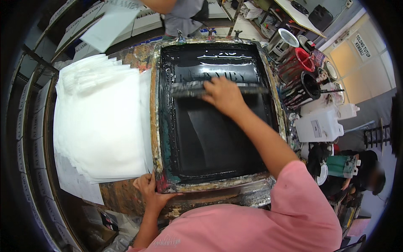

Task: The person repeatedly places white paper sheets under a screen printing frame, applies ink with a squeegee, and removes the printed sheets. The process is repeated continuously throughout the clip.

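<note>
In front of me lies a screen-printing frame (155, 126), its wooden sides crusted with dried ink. Dark wet ink coats its mesh (218, 143), and lettering shows through near the far end. My right hand (224, 94) grips a long squeegee (187, 90) that lies crosswise on the mesh in the far half. At the near left corner, my left hand (150, 191) holds the frame, its thumb along the front edge and its fingers at the left side. A thick stack of white sheets (103, 122) sits just left of the frame.
Ink-stained cans (300, 61) and white plastic jugs (319, 126) crowd the right side. Racks of printed sheets (35, 138) line the left. At the far side another person (182, 21) stands near a lifted sheet (111, 27); someone else (365, 170) is at the right.
</note>
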Demonstrator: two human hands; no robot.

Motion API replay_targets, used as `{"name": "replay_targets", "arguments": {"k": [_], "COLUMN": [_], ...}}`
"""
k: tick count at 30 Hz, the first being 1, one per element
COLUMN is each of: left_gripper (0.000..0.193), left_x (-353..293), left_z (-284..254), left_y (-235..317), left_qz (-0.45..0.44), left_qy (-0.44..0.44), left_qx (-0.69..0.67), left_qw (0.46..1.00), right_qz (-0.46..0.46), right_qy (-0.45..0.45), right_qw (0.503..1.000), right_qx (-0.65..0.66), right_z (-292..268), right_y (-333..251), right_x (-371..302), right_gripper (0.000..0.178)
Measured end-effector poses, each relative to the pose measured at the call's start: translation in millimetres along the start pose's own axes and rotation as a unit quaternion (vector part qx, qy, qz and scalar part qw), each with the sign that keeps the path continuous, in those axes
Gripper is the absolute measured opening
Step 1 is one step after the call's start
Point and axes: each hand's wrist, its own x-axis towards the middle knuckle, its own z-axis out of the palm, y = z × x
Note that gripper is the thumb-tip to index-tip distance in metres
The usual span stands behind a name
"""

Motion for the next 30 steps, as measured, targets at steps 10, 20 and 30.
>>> {"name": "replay_targets", "arguments": {"k": [10, 20, 30], "left_gripper": [0.142, 0.129, 0.094], "left_x": [-26, -25, 43], "left_z": [31, 35, -43], "left_y": [-10, -12, 79], "left_qz": [0.007, 0.015, -0.008], "left_qy": [0.126, 0.125, 0.230], "left_qx": [-0.151, -0.167, -0.545], "left_qw": [0.980, 0.978, 0.806], "right_qz": [-0.041, 0.007, -0.012], "right_qy": [-0.086, -0.098, 0.031], "right_qw": [0.995, 0.995, 0.998], "right_qx": [-0.001, -0.022, -0.056], "right_z": [-23, -80, -260], "right_y": [74, -69, -159], "right_x": [123, -79, -113], "right_gripper": [0.056, 0.045, 0.041]}}
